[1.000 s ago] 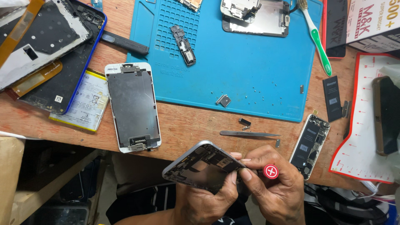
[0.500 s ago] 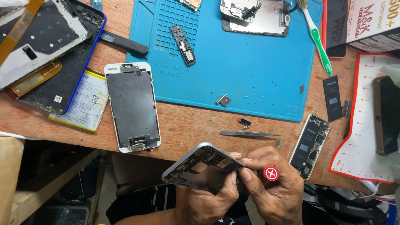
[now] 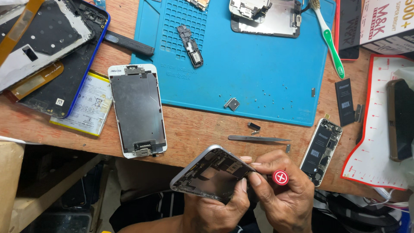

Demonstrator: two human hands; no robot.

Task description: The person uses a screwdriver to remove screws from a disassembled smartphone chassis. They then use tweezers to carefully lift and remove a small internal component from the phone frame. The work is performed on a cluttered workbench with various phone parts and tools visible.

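- At the near edge, just off the wooden bench (image 3: pixel 194 129): left hand (image 3: pixel 215 211) wrapped from below round an opened grey phone housing (image 3: pixel 211 174), thumb pressed on its near right rim, housing tilted with the bare inside facing up.
- Right beside it, right hand (image 3: pixel 289 194) pinched shut on a small screwdriver with a red cap (image 3: pixel 280 177); tip hidden behind the fingers, seemingly at the housing's right end.
- Held over the lap, not resting on the bench, so no support under the housing.
- Just beyond the hands, on the wood: slim metal tweezers (image 3: pixel 258 138), a small black part (image 3: pixel 254 126) and a tiny metal piece at the tweezers' right end.
- Right of the hands: a second opened phone body (image 3: pixel 321 151) lying half over the bench edge, with a small black battery (image 3: pixel 345 102) further off.
- Left: a white-framed screen assembly (image 3: pixel 137 110) face down, a yellow-edged battery (image 3: pixel 88 108) beside it, and a blue-rimmed phone back (image 3: pixel 64 77) at far left.
- Far side: blue work mat (image 3: pixel 258 64) with loose tiny screws (image 3: pixel 263 99), a small metal bracket (image 3: pixel 232 103), a black component (image 3: pixel 190 45), another stripped screen (image 3: pixel 267 15) and a green-handled toothbrush (image 3: pixel 330 39).
- Risk, as a judgement: driver slipping out of a screw head and gouging the board, since the housing hangs unsupported in one palm.
- Also likely: a freed screw dropping to the lap or floor, well clear of the mat.
- Possible too: an elbow knocking the overhanging phone body off the edge.
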